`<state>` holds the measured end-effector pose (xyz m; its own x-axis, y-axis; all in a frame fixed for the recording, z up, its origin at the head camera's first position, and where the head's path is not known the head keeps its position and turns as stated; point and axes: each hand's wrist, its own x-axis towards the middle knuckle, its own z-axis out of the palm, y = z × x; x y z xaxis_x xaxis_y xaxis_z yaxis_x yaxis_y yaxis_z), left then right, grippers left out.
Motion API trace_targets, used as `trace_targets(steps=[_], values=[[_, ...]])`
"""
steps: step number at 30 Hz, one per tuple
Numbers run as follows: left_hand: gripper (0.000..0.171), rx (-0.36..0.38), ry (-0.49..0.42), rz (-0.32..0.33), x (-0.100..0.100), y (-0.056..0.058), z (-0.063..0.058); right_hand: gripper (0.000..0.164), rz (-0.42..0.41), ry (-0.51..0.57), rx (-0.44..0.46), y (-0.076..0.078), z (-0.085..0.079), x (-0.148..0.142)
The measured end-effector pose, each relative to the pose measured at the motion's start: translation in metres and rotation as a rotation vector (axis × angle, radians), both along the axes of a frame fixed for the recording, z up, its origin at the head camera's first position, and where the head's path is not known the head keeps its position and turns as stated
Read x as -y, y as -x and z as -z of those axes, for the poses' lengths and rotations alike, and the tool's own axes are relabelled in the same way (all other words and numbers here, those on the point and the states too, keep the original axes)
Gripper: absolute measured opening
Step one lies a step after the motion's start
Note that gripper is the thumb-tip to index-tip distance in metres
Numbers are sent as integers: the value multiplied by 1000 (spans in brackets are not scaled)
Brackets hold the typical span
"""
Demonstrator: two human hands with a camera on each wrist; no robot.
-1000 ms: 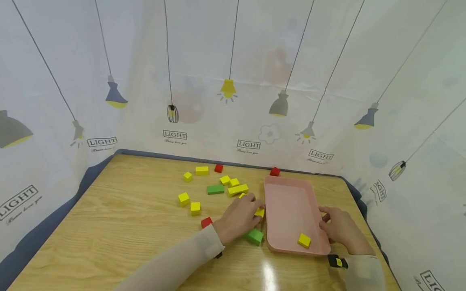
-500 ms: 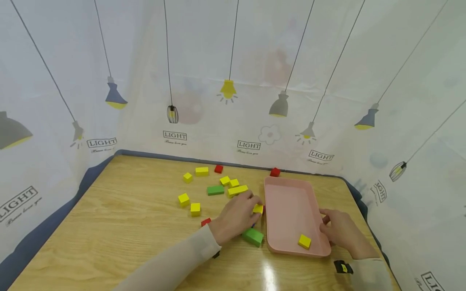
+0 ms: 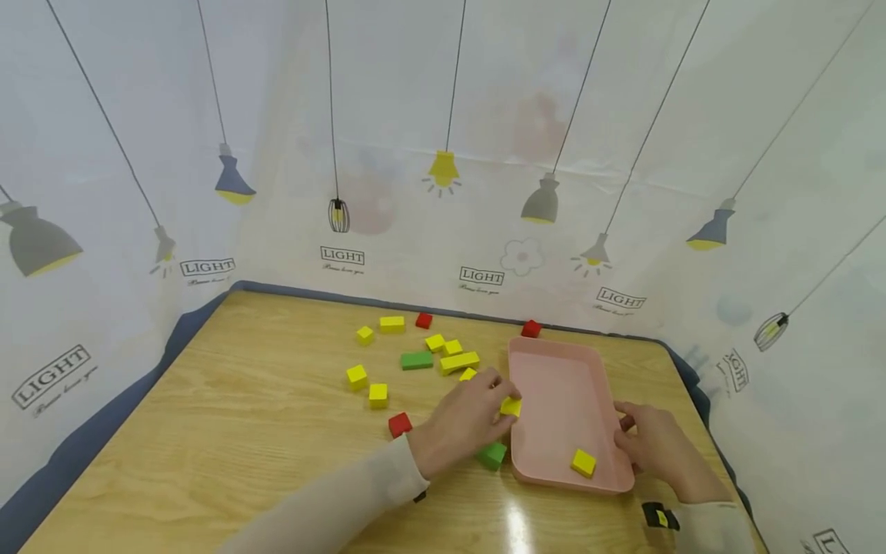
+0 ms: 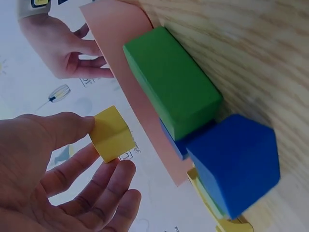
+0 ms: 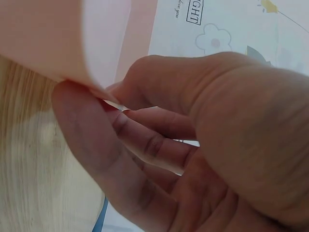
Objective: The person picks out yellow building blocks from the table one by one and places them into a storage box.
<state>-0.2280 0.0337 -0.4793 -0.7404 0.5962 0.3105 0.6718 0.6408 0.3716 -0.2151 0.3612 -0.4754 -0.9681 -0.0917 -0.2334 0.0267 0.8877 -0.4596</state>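
My left hand [image 3: 464, 423] pinches a yellow cube block [image 3: 511, 406] at the left rim of a pink tray [image 3: 557, 392]. In the left wrist view the thumb and fingertips hold this yellow cube [image 4: 112, 134] apart from the other blocks. A green block [image 4: 174, 84] and a blue block [image 4: 236, 164] stand close by, beside the tray wall [image 4: 120, 21]. At the tray's right side, my right hand [image 3: 657, 446] grips the rim; the right wrist view has the thumb and forefinger on the edge [image 5: 87, 43]. One yellow block [image 3: 584, 462] lies inside the tray, near its front.
Several yellow blocks [image 3: 356, 377] are scattered left of the tray, with a green block [image 3: 417, 361] and a red block [image 3: 399, 425] among them. Another red block [image 3: 531, 328] sits behind the tray. A printed cloth wall [image 3: 408, 231] borders the wooden table [image 3: 228, 415].
My left hand has lifted the yellow cube and shifted it right to the tray's left rim. The right hand stays on the tray edge. The head view has turned slightly.
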Motion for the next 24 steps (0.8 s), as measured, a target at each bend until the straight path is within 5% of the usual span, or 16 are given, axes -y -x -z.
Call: trace_targets(steps=[8,24], values=[[32,-6,25,64,-21,-5,3,57,0,-22,-4,0,2,-1],[26,119,157,135,-60,-14,3,58,-5,-45,3,2,2,0]])
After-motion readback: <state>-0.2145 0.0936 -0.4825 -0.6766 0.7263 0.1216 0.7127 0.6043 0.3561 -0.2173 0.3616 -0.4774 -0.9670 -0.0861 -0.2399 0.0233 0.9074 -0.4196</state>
